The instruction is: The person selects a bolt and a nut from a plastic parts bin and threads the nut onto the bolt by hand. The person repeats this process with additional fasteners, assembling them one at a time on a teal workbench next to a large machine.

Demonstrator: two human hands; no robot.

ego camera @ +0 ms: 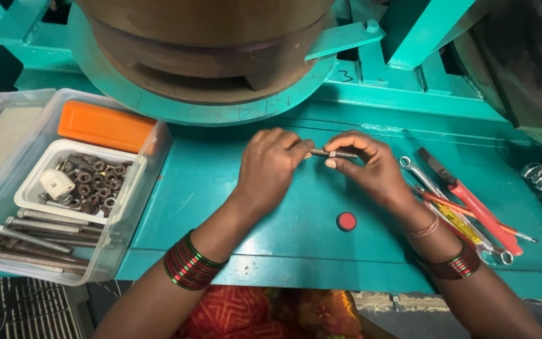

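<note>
The left hand (270, 164) pinches one end of a bolt (332, 153) and the right hand (368, 164) grips its other end at a small nut (332, 154). The bolt lies level between them, long axis left-right, above the bench (233, 207), equally near both.
</note>
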